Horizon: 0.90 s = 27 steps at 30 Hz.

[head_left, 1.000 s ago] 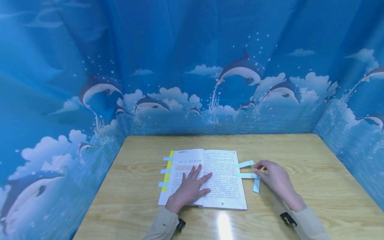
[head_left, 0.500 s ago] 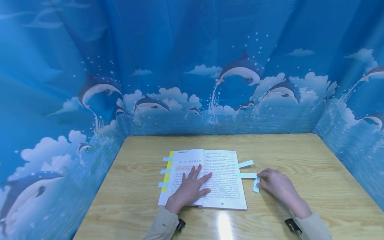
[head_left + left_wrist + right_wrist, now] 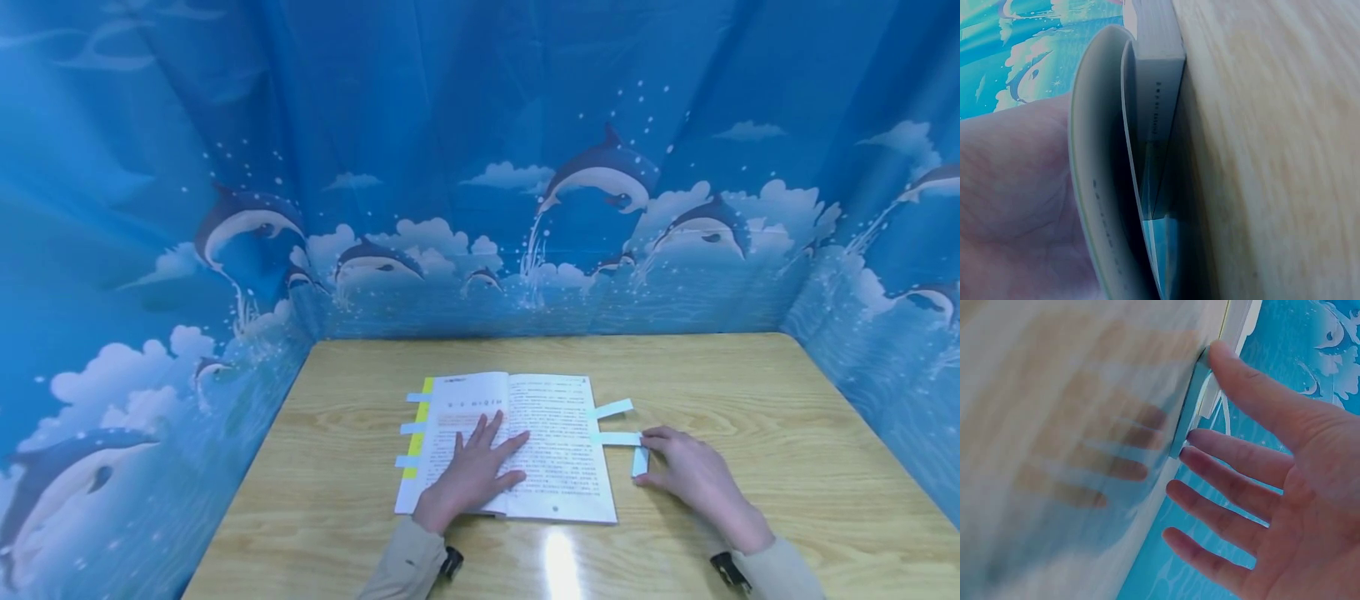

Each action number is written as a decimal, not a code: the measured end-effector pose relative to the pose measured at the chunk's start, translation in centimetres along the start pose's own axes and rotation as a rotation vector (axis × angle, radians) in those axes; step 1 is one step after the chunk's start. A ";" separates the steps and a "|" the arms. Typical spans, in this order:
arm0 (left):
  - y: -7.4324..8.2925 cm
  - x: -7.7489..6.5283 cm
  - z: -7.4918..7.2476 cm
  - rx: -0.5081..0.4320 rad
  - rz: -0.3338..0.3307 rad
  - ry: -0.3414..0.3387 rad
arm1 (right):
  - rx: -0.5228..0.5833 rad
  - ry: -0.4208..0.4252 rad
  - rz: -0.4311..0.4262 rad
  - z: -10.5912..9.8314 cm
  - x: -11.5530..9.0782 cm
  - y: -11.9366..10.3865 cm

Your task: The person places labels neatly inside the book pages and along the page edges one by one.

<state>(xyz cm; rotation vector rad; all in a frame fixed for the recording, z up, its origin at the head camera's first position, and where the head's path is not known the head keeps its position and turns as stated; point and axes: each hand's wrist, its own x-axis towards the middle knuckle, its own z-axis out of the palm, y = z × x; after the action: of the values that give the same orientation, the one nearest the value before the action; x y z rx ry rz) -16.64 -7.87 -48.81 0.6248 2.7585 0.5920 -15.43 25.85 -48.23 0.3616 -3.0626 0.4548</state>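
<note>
An open book (image 3: pixel 558 475) lies on the table, with my left hand (image 3: pixel 476 475) spread across its left page and the fold. The left wrist view shows my palm beside a curved page edge (image 3: pixel 1085 156). Right of the book, my right hand (image 3: pixel 693 475) holds a small pad of light-blue sticky tabs (image 3: pixel 640 462) by its ends. In the right wrist view the thumb meets one end of the pad (image 3: pixel 1192 400) and the first two fingertips meet the other, with the remaining fingers extended. Two blue tabs (image 3: pixel 615 408) stick out from the right page.
Several blue tabs (image 3: pixel 412 428) project from the book's left side over a yellow strip (image 3: pixel 417 442). The wooden table (image 3: pixel 330 533) extends around the book. A blue dolphin-print curtain (image 3: pixel 480 167) stands behind and at both sides.
My right hand has come down from near the upper tab to the pad, its thumb and fingers settling at the pad's ends. My left hand has stayed in place.
</note>
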 end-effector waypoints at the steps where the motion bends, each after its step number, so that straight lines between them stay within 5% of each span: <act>1: 0.0 0.0 0.0 0.000 0.000 0.000 | -0.006 0.001 0.000 0.0 0.0 0.1; 15: 0.1 -0.1 -0.2 -0.006 -0.004 0.000 | 0.028 -0.088 -0.039 -1.4 0.8 2.4; 27: 0.1 -0.1 -0.1 -0.009 0.005 0.004 | 0.035 0.002 -0.102 -1.0 1.3 2.8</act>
<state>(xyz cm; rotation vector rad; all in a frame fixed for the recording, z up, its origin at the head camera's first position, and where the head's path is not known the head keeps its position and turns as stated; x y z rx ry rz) -16.58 -7.88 -48.71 0.6298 2.7569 0.6064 -17.37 28.44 -47.94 0.5148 -3.0196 0.5041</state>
